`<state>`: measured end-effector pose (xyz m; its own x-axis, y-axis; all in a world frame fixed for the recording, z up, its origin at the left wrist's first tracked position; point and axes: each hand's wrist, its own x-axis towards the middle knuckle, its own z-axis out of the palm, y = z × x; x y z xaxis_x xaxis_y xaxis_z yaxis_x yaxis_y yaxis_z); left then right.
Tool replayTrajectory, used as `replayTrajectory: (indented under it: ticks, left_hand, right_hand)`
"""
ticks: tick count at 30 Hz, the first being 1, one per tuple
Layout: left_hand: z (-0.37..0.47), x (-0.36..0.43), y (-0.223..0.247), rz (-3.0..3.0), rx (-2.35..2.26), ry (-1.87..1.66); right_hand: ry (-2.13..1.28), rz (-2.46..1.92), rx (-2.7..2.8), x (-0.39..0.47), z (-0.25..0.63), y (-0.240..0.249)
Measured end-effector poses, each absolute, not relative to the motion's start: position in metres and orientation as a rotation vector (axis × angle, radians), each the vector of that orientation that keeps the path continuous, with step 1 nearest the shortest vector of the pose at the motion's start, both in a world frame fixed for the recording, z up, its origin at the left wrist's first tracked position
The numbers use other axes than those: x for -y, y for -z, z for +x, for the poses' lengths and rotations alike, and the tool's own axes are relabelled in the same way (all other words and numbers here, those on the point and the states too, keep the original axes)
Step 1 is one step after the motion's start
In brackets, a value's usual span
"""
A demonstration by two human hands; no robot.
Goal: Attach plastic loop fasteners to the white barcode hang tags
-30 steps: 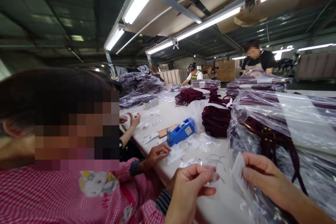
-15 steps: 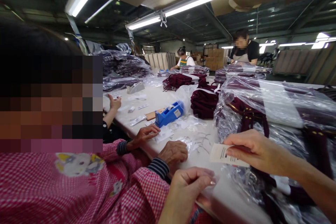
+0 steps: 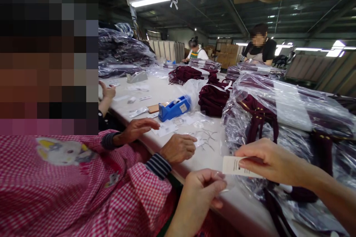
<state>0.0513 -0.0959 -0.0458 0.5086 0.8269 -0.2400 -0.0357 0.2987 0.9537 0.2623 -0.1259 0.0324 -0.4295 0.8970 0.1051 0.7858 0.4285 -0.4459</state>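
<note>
Printed card (image 3: 230,165) is pinched between thumb and fingers of your right hand (image 3: 274,163), over the tabletop (image 3: 205,160); your left hand (image 3: 204,189), nearly closed just beside it, grips what looks like clear plastic (image 3: 226,184).

White table (image 3: 162,89): blue tape dispenser (image 3: 174,108); from it, grey holder (image 3: 137,77) at ten o'clock, brown flat piece (image 3: 153,109) nine, folded maroon garments (image 3: 212,100) three, thin dark strands (image 3: 207,136) four.
</note>
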Motion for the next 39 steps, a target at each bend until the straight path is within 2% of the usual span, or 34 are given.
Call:
replayTrajectory:
  ticks: [10, 21, 39]
  left_hand:
    - [0.052, 0.095, 0.045, 1.18, -0.865, -0.577]
    - [0.047, 0.101, 0.052, 1.049, -0.854, -0.463]
    - [0.053, 0.102, 0.077, 0.964, -0.811, -0.485]
  right_hand:
    - [-0.499, -1.445, 2.388, 0.121, 0.258, -0.03]
    - [-0.675, -1.525, 2.407, 0.119, 0.259, -0.035]
    - [-0.85, -1.354, 2.515, 0.106, 0.267, -0.025]
